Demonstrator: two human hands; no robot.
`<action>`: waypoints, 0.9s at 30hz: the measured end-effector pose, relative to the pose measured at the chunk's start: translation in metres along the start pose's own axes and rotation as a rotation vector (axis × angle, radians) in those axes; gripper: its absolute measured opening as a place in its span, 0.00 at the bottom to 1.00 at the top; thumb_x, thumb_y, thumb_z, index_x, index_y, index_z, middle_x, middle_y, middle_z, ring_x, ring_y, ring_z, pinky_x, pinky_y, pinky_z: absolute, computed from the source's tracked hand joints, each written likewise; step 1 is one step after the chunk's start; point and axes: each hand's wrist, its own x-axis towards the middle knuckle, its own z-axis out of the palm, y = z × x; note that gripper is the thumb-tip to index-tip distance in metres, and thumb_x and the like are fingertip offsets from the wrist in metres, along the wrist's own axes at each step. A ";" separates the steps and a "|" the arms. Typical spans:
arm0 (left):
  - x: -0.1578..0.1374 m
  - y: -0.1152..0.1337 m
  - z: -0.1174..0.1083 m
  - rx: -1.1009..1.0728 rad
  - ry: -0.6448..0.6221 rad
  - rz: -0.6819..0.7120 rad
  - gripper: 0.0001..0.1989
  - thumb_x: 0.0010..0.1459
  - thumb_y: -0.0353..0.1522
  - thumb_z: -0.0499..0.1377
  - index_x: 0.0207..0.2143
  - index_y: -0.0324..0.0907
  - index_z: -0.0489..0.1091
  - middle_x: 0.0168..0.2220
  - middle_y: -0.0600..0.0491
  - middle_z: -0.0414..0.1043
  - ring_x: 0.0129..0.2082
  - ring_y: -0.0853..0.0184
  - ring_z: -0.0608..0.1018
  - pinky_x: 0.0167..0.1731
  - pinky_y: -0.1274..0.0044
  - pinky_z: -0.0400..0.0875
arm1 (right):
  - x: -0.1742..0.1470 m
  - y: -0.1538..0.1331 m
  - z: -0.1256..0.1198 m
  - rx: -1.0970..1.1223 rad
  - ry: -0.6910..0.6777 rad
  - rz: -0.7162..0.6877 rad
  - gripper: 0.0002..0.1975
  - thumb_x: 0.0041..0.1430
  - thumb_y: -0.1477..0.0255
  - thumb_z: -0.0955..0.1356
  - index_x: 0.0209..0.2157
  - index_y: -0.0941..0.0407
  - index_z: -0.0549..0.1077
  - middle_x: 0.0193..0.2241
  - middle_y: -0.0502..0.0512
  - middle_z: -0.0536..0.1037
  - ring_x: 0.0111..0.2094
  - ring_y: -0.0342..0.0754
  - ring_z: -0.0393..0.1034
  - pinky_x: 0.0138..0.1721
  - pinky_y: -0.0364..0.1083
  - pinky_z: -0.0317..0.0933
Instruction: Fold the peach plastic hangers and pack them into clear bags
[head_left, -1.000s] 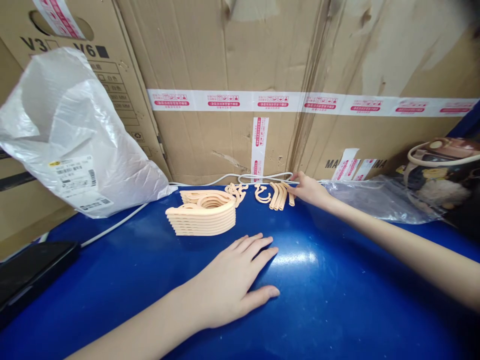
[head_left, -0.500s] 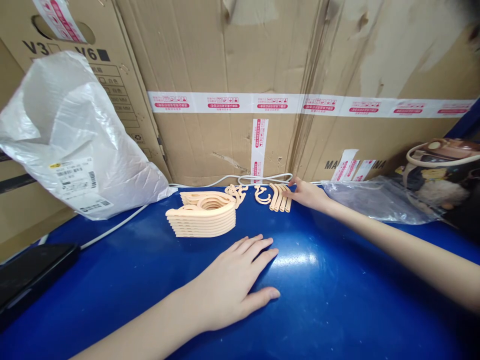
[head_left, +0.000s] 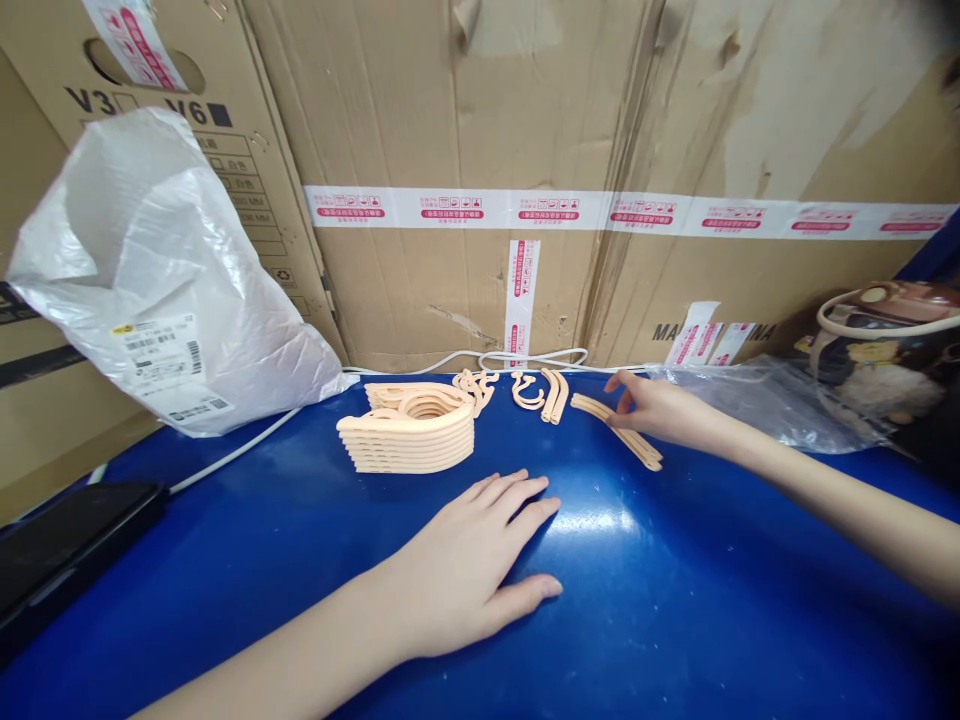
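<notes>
My right hand [head_left: 667, 410] pinches a pair of peach plastic hanger arms [head_left: 637, 450], slanted low over the blue table. Left of it, two more curved hanger arms [head_left: 554, 397] lie side by side. Next to those is a hanger hook [head_left: 528, 392], and farther left sits a small cluster of hooks [head_left: 475, 390]. A neat stack of several folded peach hanger pieces [head_left: 409, 445] stands left of the hooks. My left hand [head_left: 472, 560] rests palm down on the table in front, fingers spread, holding nothing.
Cardboard boxes [head_left: 420, 290] wall off the back of the blue table [head_left: 720, 600]. A white plastic parcel bag [head_left: 180, 290] leans at left, above a black phone [head_left: 75, 550]. White cable [head_left: 465, 355] runs along the back. A clear plastic bag [head_left: 787, 400] and a dark bag [head_left: 885, 340] lie right.
My right hand has moved right and slightly nearer, drawing two hanger arms away from the row and turning them aslant. Two arms stay in place. My left hand keeps its position.
</notes>
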 end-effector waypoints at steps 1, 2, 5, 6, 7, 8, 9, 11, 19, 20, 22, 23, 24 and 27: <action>0.000 0.000 0.000 -0.002 0.026 0.001 0.27 0.64 0.43 0.52 0.62 0.41 0.56 0.64 0.45 0.55 0.64 0.53 0.57 0.60 0.59 0.57 | -0.012 -0.005 -0.001 0.018 -0.028 -0.042 0.16 0.52 0.69 0.69 0.43 0.54 0.65 0.30 0.51 0.78 0.27 0.47 0.72 0.28 0.43 0.59; 0.000 0.001 0.000 -0.006 0.062 0.000 0.26 0.64 0.42 0.52 0.61 0.42 0.56 0.64 0.45 0.55 0.64 0.54 0.58 0.60 0.60 0.58 | -0.024 -0.011 0.000 0.037 -0.054 -0.083 0.15 0.52 0.69 0.69 0.42 0.54 0.65 0.30 0.50 0.78 0.27 0.46 0.72 0.27 0.42 0.60; 0.001 0.005 -0.002 -0.044 0.152 -0.025 0.25 0.63 0.41 0.55 0.59 0.44 0.57 0.61 0.46 0.60 0.59 0.56 0.64 0.55 0.63 0.63 | -0.064 -0.037 0.008 0.278 -0.153 -0.329 0.14 0.57 0.68 0.67 0.44 0.53 0.63 0.33 0.50 0.77 0.28 0.44 0.71 0.29 0.41 0.63; 0.001 0.006 -0.003 -0.058 0.162 -0.047 0.24 0.61 0.41 0.57 0.57 0.44 0.60 0.58 0.47 0.63 0.55 0.56 0.68 0.52 0.64 0.66 | -0.075 -0.046 0.011 0.348 -0.167 -0.374 0.13 0.57 0.69 0.67 0.43 0.53 0.63 0.33 0.49 0.76 0.28 0.43 0.70 0.29 0.41 0.63; 0.002 0.008 -0.004 -0.067 0.162 -0.075 0.22 0.59 0.40 0.59 0.53 0.43 0.62 0.54 0.48 0.67 0.50 0.57 0.71 0.49 0.65 0.68 | -0.086 -0.055 0.015 0.389 -0.167 -0.397 0.10 0.57 0.70 0.67 0.41 0.53 0.64 0.33 0.49 0.76 0.28 0.42 0.69 0.28 0.41 0.62; 0.003 0.009 -0.004 -0.072 0.159 -0.104 0.19 0.57 0.40 0.60 0.49 0.43 0.65 0.48 0.49 0.70 0.45 0.58 0.72 0.45 0.66 0.69 | -0.095 -0.062 0.018 0.399 -0.176 -0.433 0.08 0.58 0.70 0.67 0.40 0.52 0.64 0.33 0.49 0.75 0.29 0.42 0.69 0.30 0.41 0.62; 0.003 0.010 -0.005 -0.069 0.156 -0.130 0.15 0.56 0.39 0.61 0.44 0.42 0.66 0.43 0.51 0.71 0.41 0.60 0.73 0.41 0.67 0.69 | -0.101 -0.068 0.020 0.407 -0.178 -0.471 0.07 0.59 0.71 0.67 0.39 0.52 0.65 0.34 0.49 0.75 0.31 0.42 0.69 0.32 0.41 0.62; 0.004 0.011 -0.005 -0.065 0.150 -0.168 0.08 0.56 0.36 0.60 0.35 0.42 0.66 0.35 0.53 0.71 0.36 0.62 0.72 0.35 0.71 0.67 | -0.106 -0.074 0.022 0.403 -0.180 -0.538 0.06 0.60 0.70 0.67 0.39 0.52 0.65 0.34 0.49 0.75 0.32 0.43 0.68 0.33 0.42 0.61; 0.004 0.011 -0.008 -0.136 0.090 -0.211 0.05 0.53 0.33 0.60 0.31 0.42 0.66 0.31 0.57 0.69 0.33 0.65 0.70 0.32 0.74 0.62 | -0.038 -0.071 0.009 -0.018 0.131 -0.559 0.07 0.63 0.67 0.65 0.38 0.55 0.72 0.37 0.53 0.75 0.40 0.48 0.69 0.41 0.45 0.60; 0.003 0.011 -0.009 -0.148 0.088 -0.218 0.05 0.53 0.34 0.60 0.31 0.42 0.66 0.31 0.57 0.69 0.33 0.66 0.70 0.32 0.75 0.61 | -0.026 -0.072 0.009 -0.114 0.152 -0.530 0.07 0.62 0.67 0.65 0.38 0.55 0.72 0.38 0.54 0.74 0.41 0.49 0.69 0.42 0.45 0.60; 0.003 0.012 -0.010 -0.175 0.084 -0.228 0.06 0.53 0.34 0.60 0.31 0.42 0.67 0.31 0.57 0.69 0.33 0.66 0.70 0.32 0.75 0.61 | -0.003 -0.075 0.012 -0.168 0.171 -0.482 0.08 0.62 0.68 0.66 0.37 0.56 0.74 0.38 0.57 0.74 0.42 0.51 0.69 0.42 0.46 0.60; 0.003 0.012 -0.010 -0.187 0.082 -0.235 0.06 0.52 0.34 0.61 0.31 0.42 0.66 0.31 0.57 0.69 0.33 0.66 0.70 0.32 0.75 0.61 | 0.006 -0.077 0.015 -0.180 0.173 -0.458 0.08 0.61 0.68 0.66 0.36 0.57 0.75 0.38 0.58 0.74 0.42 0.52 0.69 0.42 0.47 0.60; 0.002 0.012 -0.010 -0.197 0.079 -0.242 0.06 0.52 0.33 0.61 0.31 0.42 0.66 0.31 0.57 0.69 0.33 0.66 0.70 0.32 0.75 0.60 | 0.015 -0.079 0.017 -0.183 0.173 -0.434 0.08 0.60 0.67 0.67 0.34 0.57 0.75 0.37 0.58 0.75 0.42 0.52 0.69 0.41 0.47 0.60; 0.002 0.013 -0.011 -0.222 0.067 -0.254 0.07 0.51 0.34 0.62 0.30 0.42 0.66 0.31 0.58 0.69 0.34 0.66 0.70 0.31 0.75 0.60 | 0.033 -0.085 0.025 -0.189 0.156 -0.360 0.10 0.57 0.63 0.69 0.30 0.57 0.76 0.36 0.59 0.76 0.38 0.52 0.71 0.35 0.45 0.60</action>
